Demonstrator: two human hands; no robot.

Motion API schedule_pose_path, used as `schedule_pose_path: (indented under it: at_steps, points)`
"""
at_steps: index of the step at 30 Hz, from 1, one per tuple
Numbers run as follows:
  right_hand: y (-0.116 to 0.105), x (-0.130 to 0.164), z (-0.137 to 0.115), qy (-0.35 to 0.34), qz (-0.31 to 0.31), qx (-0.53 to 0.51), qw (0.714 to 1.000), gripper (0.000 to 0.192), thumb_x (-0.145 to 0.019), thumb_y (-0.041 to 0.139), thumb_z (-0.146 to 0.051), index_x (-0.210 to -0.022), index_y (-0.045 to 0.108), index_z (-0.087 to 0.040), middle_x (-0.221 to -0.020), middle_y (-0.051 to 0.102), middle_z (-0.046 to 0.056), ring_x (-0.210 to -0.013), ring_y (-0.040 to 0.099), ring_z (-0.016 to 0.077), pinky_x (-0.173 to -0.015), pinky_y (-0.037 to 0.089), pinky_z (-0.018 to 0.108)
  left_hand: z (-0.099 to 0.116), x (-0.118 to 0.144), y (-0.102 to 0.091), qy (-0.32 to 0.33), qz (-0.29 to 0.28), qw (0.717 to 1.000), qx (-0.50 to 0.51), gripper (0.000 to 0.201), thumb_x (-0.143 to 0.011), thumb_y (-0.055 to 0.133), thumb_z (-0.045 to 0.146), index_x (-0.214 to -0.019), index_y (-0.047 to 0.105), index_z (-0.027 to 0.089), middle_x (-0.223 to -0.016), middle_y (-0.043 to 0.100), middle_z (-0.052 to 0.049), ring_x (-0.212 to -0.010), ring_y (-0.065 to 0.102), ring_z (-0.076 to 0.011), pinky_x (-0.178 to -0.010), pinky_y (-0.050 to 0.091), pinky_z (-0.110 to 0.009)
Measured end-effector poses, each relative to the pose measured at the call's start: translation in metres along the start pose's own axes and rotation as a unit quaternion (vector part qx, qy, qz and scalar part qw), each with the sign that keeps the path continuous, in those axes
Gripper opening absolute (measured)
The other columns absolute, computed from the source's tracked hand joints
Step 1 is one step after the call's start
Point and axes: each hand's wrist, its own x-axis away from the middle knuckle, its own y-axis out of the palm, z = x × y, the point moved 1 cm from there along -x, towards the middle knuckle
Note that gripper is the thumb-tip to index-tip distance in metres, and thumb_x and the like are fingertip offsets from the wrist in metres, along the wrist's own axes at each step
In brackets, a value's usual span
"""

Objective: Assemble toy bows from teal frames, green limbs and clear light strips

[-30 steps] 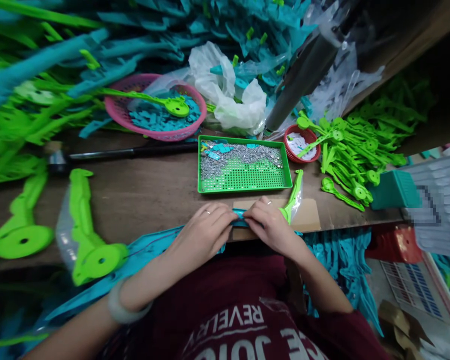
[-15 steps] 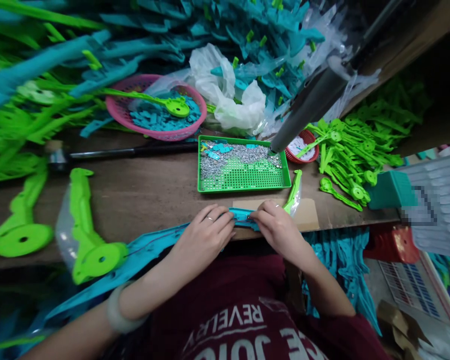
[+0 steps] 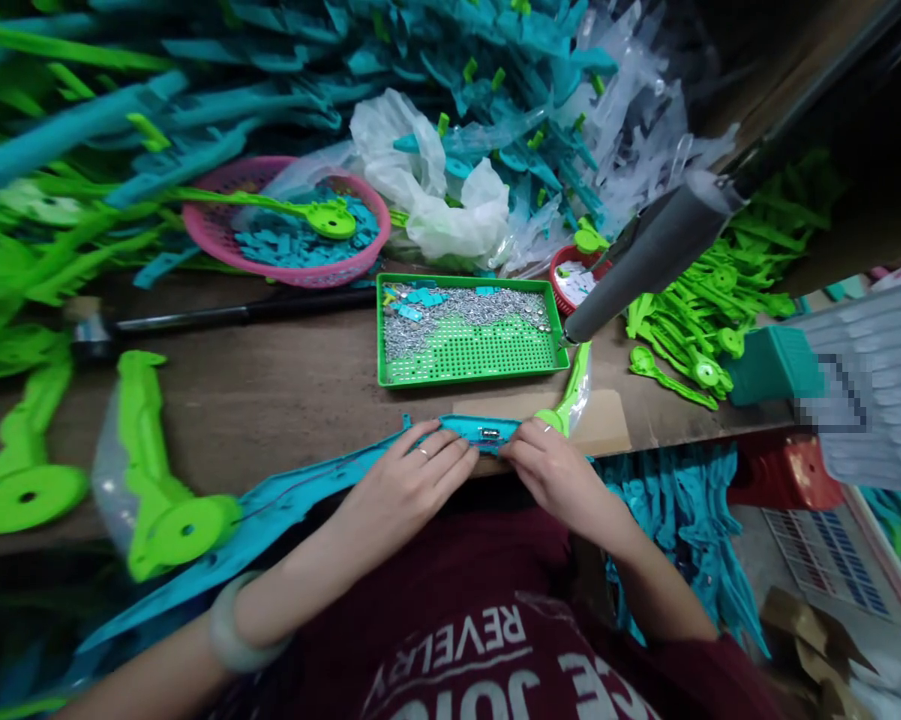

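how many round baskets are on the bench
2: a pink basket of teal pieces at back left, and a small red basket right of the green tray. Others may be hidden under the piles.

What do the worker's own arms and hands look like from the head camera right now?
Both forearms are bare. The left wrist carries a pale, smooth bangle, and the left hand has a thin ring on one finger. The right hand shows no jewellery. The short sleeves belong to a maroon T-shirt with white lettering.
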Motion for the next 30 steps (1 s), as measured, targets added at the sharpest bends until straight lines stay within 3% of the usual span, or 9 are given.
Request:
schedule_pose_path:
  at_steps: [3, 8, 12, 17, 22, 26, 30]
  points:
    - [-0.003, 0.001, 0.003, 0.005, 0.020, 0.024, 0.999, 0.026, -0.104, 0.041, -0.015, -0.098, 0.066, -0.015, -0.089, 0.063, 0.008, -0.085, 0.050, 0.0217, -0.079, 0.044, 0.034, 0.000, -0.002, 0.000, -0.004, -0.012, 1.000, 0.003, 0.035, -0.096, 0.039, 0.002, -0.114, 0.068, 0.010, -0.106, 0.075, -0.013, -0.099, 0.068, -0.0253, -0.096, 0.054, -0.043]
    - [-0.003, 0.000, 0.001, -0.039, -0.008, 0.090, 0.995, 0.018, -0.102, 0.049, -0.016, -0.094, 0.066, -0.016, -0.089, 0.061, 0.008, -0.084, 0.047, 0.0220, -0.075, 0.040, 0.034, 0.000, -0.003, 0.004, -0.064, -0.036, 0.996, 0.048, 0.026, -0.099, 0.044, 0.012, -0.109, 0.068, 0.016, -0.104, 0.073, -0.011, -0.099, 0.067, -0.0256, -0.087, 0.056, -0.040]
    - [-0.001, -0.002, 0.004, -0.045, -0.011, 0.139, 0.989, 0.020, -0.102, 0.049, -0.017, -0.093, 0.067, -0.018, -0.089, 0.060, 0.009, -0.087, 0.045, 0.0238, -0.072, 0.036, 0.036, 0.001, -0.004, 0.005, -0.036, -0.015, 0.999, 0.024, 0.032, -0.100, 0.039, 0.010, -0.115, 0.067, 0.012, -0.109, 0.073, -0.013, -0.099, 0.067, -0.0250, -0.089, 0.056, -0.041]
    - [-0.003, -0.002, 0.010, -0.119, 0.014, 0.135, 0.984, 0.021, -0.103, 0.048, -0.017, -0.112, 0.067, -0.016, -0.090, 0.060, 0.008, -0.089, 0.045, 0.0237, -0.074, 0.037, 0.037, -0.001, -0.006, 0.006, 0.007, -0.002, 0.999, 0.042, 0.037, -0.101, 0.033, 0.007, -0.115, 0.068, 0.012, -0.107, 0.075, -0.011, -0.099, 0.069, -0.0218, -0.094, 0.056, -0.040]
    - [0.000, -0.002, 0.014, -0.135, 0.009, 0.145, 0.980, 0.025, -0.103, 0.048, -0.017, -0.119, 0.066, -0.017, -0.092, 0.061, 0.009, -0.093, 0.048, 0.0244, -0.075, 0.038, 0.038, -0.002, 0.000, 0.006, -0.029, -0.001, 0.998, 0.057, 0.035, -0.102, 0.035, 0.009, -0.115, 0.067, 0.012, -0.116, 0.073, -0.014, -0.110, 0.068, -0.0247, -0.097, 0.057, -0.043]
    - [0.004, -0.002, 0.018, -0.130, 0.016, 0.133, 0.982, 0.027, -0.104, 0.044, -0.016, -0.118, 0.067, -0.018, -0.090, 0.060, 0.009, -0.092, 0.048, 0.0241, -0.074, 0.038, 0.038, -0.003, 0.008, 0.006, -0.030, -0.009, 0.997, 0.067, 0.026, -0.101, 0.043, 0.013, -0.106, 0.069, 0.015, -0.108, 0.075, -0.010, -0.104, 0.069, -0.0243, -0.095, 0.057, -0.043]
    - [0.008, -0.003, 0.020, -0.128, 0.035, 0.133, 0.982, 0.027, -0.103, 0.045, -0.017, -0.118, 0.068, -0.017, -0.089, 0.059, 0.009, -0.091, 0.046, 0.0238, -0.073, 0.036, 0.037, -0.001, 0.007, 0.007, -0.036, -0.015, 0.997, 0.062, 0.028, -0.101, 0.041, 0.011, -0.111, 0.067, 0.012, -0.121, 0.073, -0.012, -0.113, 0.067, -0.0263, -0.097, 0.056, -0.044]
